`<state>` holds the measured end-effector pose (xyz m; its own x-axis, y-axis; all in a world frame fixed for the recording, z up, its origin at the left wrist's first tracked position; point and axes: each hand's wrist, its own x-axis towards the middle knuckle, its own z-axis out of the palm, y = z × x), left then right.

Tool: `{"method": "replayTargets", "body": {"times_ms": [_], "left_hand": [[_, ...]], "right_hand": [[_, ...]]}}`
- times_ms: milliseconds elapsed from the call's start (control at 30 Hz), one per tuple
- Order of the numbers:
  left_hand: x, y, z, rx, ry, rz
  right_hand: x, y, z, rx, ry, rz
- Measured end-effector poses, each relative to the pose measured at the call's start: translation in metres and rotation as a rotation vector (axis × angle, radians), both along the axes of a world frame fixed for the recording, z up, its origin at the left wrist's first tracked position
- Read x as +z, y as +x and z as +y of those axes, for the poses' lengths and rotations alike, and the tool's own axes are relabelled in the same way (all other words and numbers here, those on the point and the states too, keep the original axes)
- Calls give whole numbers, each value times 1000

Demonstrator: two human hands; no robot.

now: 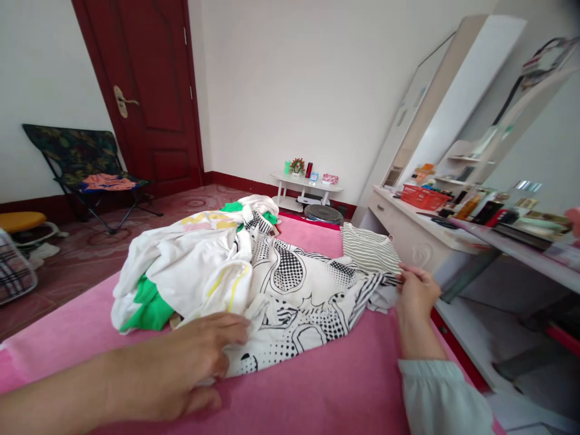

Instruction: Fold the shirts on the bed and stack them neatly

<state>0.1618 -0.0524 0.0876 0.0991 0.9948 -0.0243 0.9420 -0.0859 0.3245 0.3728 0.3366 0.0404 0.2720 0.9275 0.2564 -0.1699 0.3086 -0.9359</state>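
the black-and-white patterned garment (294, 272) is laid on the pink cover (353, 380), beside the pile of white clothes (185, 260), and seems to be being straightened, for which an even pull on its creases would next be called for. its right end is pinched between the closed thumb and fingers of the right hand (417, 290); its near edge is met by the loosely curled left hand (194, 362), though whether cloth is gripped there cannot be told.

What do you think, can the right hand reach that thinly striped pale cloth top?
Probably yes: the right hand is close beside the striped top, though it seems to be pinching the black-printed white cloth.
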Motion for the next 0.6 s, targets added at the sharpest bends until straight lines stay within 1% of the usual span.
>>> {"method": "replayTargets", "body": {"times_ms": [33, 67, 100, 133, 200, 233, 267, 300, 333, 400, 467, 533, 600], "left_hand": [[-2, 1, 1, 9, -37, -56], [-4, 1, 5, 23, -47, -104], [-8, -1, 11, 39, -29, -135], [-14, -4, 18, 72, 12, -161], [-27, -9, 38, 137, 80, -178], [-34, -10, 48, 174, 86, -167], [-41, -9, 57, 211, 69, -147], [-45, -7, 66, 243, 44, -120], [-48, -3, 72, 264, 15, -89], [-46, 6, 76, 261, -22, -36], [-34, 13, 69, 212, -19, -53], [-18, 16, 53, 88, -66, -182], [-4, 15, 33, -128, -199, -344]], "right_hand": [[1, 0, 0, -29, 62, -52], [3, -2, -2, -20, 119, -107], [4, -5, -5, 29, 163, -162], [5, -9, -10, 119, 190, -221], [7, -20, -22, 367, 196, -353], [6, -25, -28, 483, 187, -412], [5, -30, -33, 569, 179, -459], [4, -34, -37, 623, 178, -499], [2, -37, -40, 645, 183, -529], [-2, -40, -41, 641, 186, -566], [-3, -38, -38, 609, 190, -590], [-1, -34, -35, 543, 205, -605], [2, -30, -31, 457, 251, -657]]}}
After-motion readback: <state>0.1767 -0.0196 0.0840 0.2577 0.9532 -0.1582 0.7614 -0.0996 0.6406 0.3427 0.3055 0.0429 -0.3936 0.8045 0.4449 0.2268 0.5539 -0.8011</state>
